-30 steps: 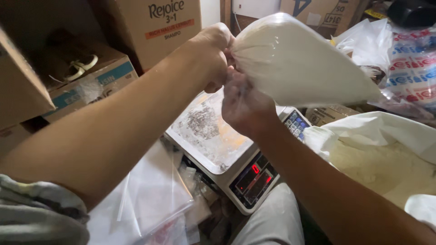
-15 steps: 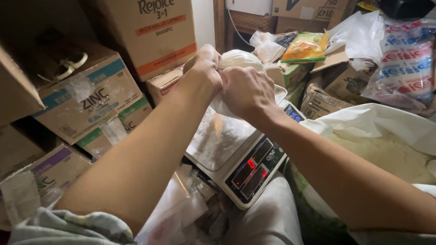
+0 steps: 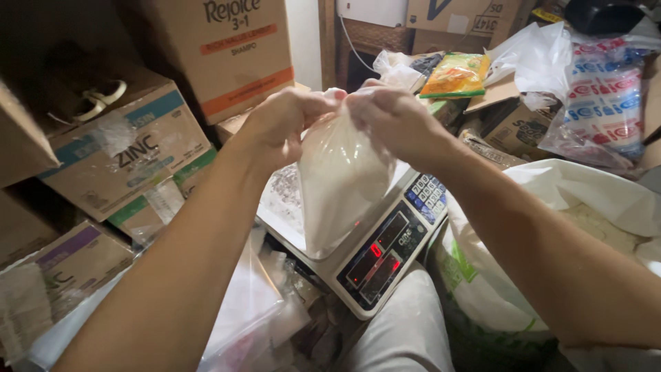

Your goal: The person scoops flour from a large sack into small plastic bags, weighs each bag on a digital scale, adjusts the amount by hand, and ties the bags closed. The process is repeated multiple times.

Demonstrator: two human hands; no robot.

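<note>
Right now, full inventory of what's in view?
Plastic bag of white grain: one, clear, hanging above the scale, gripped at its top.
Digital scale: one, white with red display, centre.
Open sack: one, white, right, pale grain inside.
Cardboard boxes: several, brown, stacked left and behind.
Yellow packet: one, top centre.
Printed plastic bags: red-blue-white, top right.
Left hand: pinching the bag's top.
Right hand: pinching the bag's top.

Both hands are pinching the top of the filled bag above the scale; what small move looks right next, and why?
Probably twist or knot the neck shut. The left hand and right hand both grip the gathered top of the clear bag of white grains, which hangs full above the scale. The mouth looks bunched but not visibly tied, so the contents could spill if released.
</note>
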